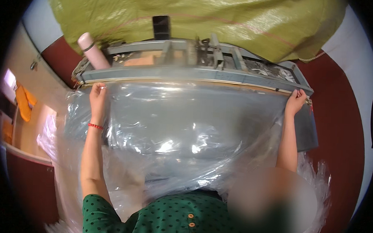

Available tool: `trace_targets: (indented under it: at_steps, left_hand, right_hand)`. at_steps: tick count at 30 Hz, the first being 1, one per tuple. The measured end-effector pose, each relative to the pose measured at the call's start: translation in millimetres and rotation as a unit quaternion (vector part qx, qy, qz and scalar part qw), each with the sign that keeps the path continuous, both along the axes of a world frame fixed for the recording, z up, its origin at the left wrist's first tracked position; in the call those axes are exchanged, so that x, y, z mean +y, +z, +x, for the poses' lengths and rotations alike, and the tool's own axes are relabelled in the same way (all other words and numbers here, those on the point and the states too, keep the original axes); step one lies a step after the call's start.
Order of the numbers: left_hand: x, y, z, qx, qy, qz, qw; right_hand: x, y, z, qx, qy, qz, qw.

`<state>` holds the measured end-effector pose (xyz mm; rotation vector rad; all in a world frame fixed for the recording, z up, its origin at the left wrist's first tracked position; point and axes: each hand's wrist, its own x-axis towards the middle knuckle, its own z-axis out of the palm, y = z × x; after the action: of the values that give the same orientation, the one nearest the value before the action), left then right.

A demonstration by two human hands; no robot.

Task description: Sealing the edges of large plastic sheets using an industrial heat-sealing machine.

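Note:
A wide sheet of clear plastic film (173, 136) drapes over a grey flat surface and hangs down toward my body, wrinkled and shiny. At the far left end of a long grey metal bar (188, 72), my left hand (97, 95) is closed in a pinch on the film's edge. My right hand (296, 102) pinches the far edge near the bar's right end, its fingers curled. Between the hands, the film's far edge lies along a thin brownish strip (183, 82) in front of the bar. Both arms reach forward, spread wide.
Behind the bar, a metal frame holds loose bits and a pink bottle (93, 51). A black phone (161, 27) leans against a large yellow-green woven sack (222, 19). An open cabinet (38, 123) stands at left. A blurred patch covers the lower right.

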<state>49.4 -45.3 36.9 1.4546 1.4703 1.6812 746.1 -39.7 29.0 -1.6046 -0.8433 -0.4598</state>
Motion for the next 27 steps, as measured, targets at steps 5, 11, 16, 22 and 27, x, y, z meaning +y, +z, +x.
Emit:
trace_targets:
  at_steps: [5, 11, 16, 22, 27]
  left_hand:
    - [-73.4, 33.5, -6.8, -0.037, 0.033, 0.111, 0.993]
    - [-85.1, 9.6, -55.6, 0.013, 0.114, 0.115, 0.987]
    - [-110.0, -20.5, -103.9, 0.490, 0.124, -0.127, 0.853]
    - [-150.8, -11.3, 2.7, 0.563, -0.073, -0.114, 0.815]
    - [-167.7, -12.0, 40.9, 0.557, -0.124, -0.118, 0.813]
  right_hand:
    - [-27.1, 60.1, -191.4, -0.229, 0.346, -0.066, 0.907]
    - [-39.1, 28.4, -254.9, 0.001, 0.650, -0.309, 0.694]
    - [-52.3, 5.0, -151.0, 0.089, 0.457, -0.260, 0.846]
    - [-136.3, -31.1, 71.5, -0.062, 0.194, -0.237, 0.950]
    - [-166.1, -42.4, 122.0, -0.056, 0.113, -0.284, 0.950]
